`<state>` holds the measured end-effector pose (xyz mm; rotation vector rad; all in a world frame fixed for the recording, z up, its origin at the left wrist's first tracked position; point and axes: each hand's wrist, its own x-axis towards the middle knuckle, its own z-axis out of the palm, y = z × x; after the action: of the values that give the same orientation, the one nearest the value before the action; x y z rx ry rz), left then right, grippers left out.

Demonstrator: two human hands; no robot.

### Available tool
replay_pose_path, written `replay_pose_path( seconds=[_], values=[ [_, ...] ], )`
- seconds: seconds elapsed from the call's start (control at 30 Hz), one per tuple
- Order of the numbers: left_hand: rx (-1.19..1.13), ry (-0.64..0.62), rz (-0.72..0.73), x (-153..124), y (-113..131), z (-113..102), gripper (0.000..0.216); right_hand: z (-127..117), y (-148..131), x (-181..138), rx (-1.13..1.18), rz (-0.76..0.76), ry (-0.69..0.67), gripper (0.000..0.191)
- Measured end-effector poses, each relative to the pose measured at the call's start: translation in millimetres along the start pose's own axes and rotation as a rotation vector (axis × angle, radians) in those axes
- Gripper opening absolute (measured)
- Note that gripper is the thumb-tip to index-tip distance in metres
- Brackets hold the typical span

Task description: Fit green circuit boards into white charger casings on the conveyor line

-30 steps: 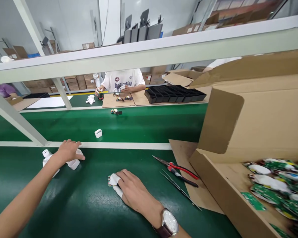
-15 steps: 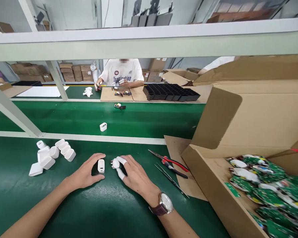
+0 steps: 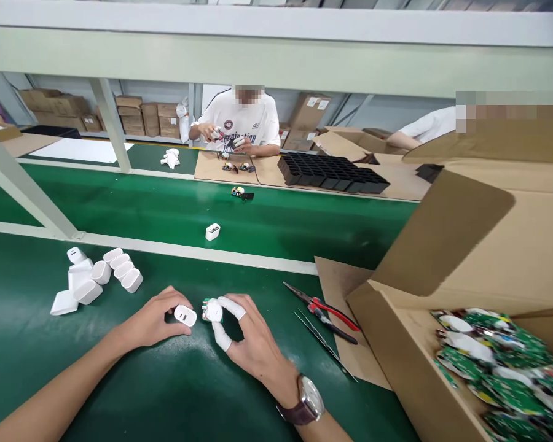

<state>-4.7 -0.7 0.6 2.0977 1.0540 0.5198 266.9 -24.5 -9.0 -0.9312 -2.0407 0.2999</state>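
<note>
My left hand (image 3: 154, 318) is closed around a white charger case (image 3: 185, 316), thumb below and fingers above; two slots show in the face turned to me. Between the thumb and index finger of my right hand (image 3: 249, 337), both in white finger cots, is a small circuit board (image 3: 212, 310) with a white blob on it. Case and board lie close together but apart. To the left sits a loose group of white charger cases (image 3: 87, 291). Pliers (image 3: 320, 310) with red and black handles and metal tweezers (image 3: 325, 345) lie right of my right hand.
An open cardboard box (image 3: 396, 350) full of green circuit boards (image 3: 511, 362) stands at the right. On the green belt (image 3: 142, 202) ahead are one white case (image 3: 212, 231) and a board (image 3: 242, 193). Across it, a person works near a black tray (image 3: 332, 172). A metal beam (image 3: 258, 55) crosses above.
The case in my left hand has turned sideways, and the fingers have closed on it. The board in my right hand has moved slightly. The camera view has tilted down.
</note>
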Motion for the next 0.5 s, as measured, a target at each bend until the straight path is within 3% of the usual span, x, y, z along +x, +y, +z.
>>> replay_pose_path(
  seconds=[0.07,0.2,0.4,0.5],
  values=[
    [0.03,0.05,0.05,2.0,3.9,8.9,0.023,1.8,-6.2,-0.9,0.028,-0.027,-0.018,0.051],
    [0.045,0.053,0.112,3.1,12.2,15.7,0.036,3.1,-10.5,-2.8,0.009,-0.048,-0.02,0.056],
    [0.065,0.009,0.08,3.7,8.6,19.8,0.069,13.9,-4.4,-5.6,0.275,0.228,0.082,0.042],
    [0.091,0.088,0.082,6.0,3.1,31.9,0.059,19.4,-4.4,-7.8,0.433,0.28,0.075,0.04]
  ],
)
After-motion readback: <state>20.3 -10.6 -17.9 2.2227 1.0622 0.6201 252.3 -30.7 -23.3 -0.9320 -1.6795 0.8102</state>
